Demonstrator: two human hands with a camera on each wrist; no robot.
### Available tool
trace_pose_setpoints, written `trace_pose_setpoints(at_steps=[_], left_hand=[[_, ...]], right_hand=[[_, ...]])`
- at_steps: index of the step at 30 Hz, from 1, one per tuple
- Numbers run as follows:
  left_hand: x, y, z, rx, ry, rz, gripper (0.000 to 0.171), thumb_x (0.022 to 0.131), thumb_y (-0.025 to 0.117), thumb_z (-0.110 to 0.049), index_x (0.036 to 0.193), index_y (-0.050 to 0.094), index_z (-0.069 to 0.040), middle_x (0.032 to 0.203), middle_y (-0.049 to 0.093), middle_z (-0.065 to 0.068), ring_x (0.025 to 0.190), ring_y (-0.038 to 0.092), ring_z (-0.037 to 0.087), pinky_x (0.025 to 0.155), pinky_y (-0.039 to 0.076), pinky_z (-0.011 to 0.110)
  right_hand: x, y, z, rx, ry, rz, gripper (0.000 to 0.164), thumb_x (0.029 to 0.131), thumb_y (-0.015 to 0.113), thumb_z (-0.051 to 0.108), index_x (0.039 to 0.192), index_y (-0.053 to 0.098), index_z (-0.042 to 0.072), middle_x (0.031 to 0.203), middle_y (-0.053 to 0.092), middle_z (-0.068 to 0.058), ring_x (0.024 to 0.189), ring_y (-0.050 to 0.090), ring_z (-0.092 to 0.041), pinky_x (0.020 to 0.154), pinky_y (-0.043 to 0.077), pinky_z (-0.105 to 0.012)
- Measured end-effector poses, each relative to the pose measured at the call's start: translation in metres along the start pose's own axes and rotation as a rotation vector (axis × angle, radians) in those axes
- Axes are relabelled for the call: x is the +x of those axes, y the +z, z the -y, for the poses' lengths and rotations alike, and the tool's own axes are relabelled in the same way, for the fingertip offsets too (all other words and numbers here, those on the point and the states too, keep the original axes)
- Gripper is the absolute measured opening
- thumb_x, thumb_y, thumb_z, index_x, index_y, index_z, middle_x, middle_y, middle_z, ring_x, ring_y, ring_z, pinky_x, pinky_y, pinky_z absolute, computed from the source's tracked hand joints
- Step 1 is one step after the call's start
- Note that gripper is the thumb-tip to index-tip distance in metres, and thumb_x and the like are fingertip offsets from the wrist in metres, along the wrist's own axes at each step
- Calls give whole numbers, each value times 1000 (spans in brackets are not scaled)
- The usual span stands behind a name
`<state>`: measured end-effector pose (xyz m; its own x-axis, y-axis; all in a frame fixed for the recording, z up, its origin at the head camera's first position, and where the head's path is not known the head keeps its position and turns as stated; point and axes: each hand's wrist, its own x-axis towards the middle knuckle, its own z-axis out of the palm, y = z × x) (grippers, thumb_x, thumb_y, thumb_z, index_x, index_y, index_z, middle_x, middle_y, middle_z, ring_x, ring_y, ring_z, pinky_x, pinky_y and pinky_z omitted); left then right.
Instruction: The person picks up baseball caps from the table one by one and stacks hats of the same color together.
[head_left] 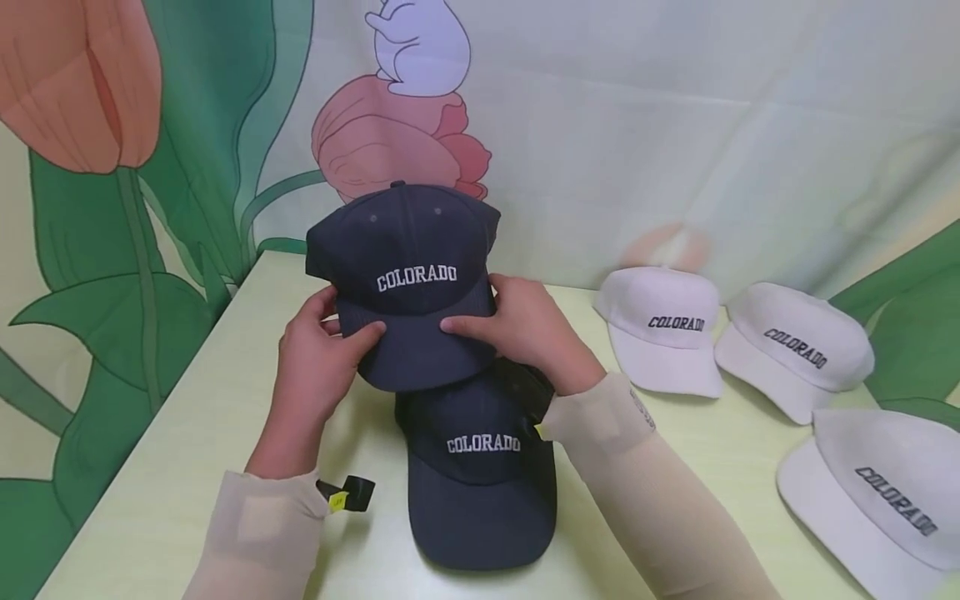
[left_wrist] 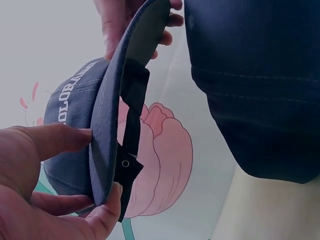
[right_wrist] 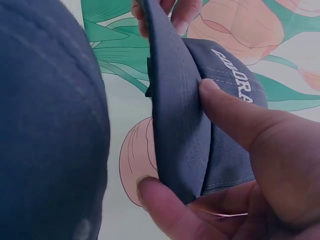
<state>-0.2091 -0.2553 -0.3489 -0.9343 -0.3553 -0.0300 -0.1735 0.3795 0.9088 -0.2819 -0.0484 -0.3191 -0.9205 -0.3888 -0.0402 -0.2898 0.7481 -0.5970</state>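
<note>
Both hands hold up a navy baseball cap [head_left: 408, 250] with white COLORADO lettering, its front toward me. My left hand [head_left: 318, 354] pinches one side of the brim, thumb on top and fingers beneath. On the other side my right hand [head_left: 528, 325] pinches the brim the same way. In the left wrist view the raised cap [left_wrist: 75, 115] shows its strap [left_wrist: 132, 130] at the back. The right wrist view has the thumb on top of the brim [right_wrist: 177, 115]. A second navy cap [head_left: 483, 475] sits on the table just below, its crown partly hidden.
Three white COLORADO caps stand on the right of the pale table [head_left: 247, 375]: one at the back [head_left: 660, 325], one beside it [head_left: 798, 342] and one nearer [head_left: 885, 492]. A flower-printed cloth [head_left: 585, 150] hangs behind. A black wrist device [head_left: 358, 493] sticks out from the left sleeve.
</note>
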Motion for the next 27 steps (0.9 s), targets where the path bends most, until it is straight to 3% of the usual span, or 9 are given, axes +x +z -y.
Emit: trace_pose_setpoints(at_steps=[10, 17, 27], left_hand=[[-14, -2, -4, 73, -11, 49, 77, 81, 63, -39, 143, 26, -14, 137, 43, 10, 114, 53, 27, 86, 49, 42], [-20, -1, -7, 107, 8, 76, 76, 81, 63, -40, 143, 27, -13, 134, 47, 11, 112, 55, 27, 84, 50, 41], [-31, 1, -14, 150, 28, 111, 77, 81, 64, -40, 143, 26, -14, 132, 48, 11, 113, 54, 27, 83, 50, 41]], right_hand=[[-18, 1, -10, 36, 19, -21, 67, 67, 69, 60, 116, 52, 18, 72, 63, 1, 49, 60, -14, 54, 48, -29], [-33, 1, -14, 59, 38, -36, 83, 67, 70, 58, 135, 39, 21, 79, 62, 1, 47, 60, -15, 54, 47, -29], [-51, 2, -24, 74, 22, -72, 81, 68, 71, 56, 133, 39, 20, 86, 60, 2, 44, 59, -12, 54, 47, -27]])
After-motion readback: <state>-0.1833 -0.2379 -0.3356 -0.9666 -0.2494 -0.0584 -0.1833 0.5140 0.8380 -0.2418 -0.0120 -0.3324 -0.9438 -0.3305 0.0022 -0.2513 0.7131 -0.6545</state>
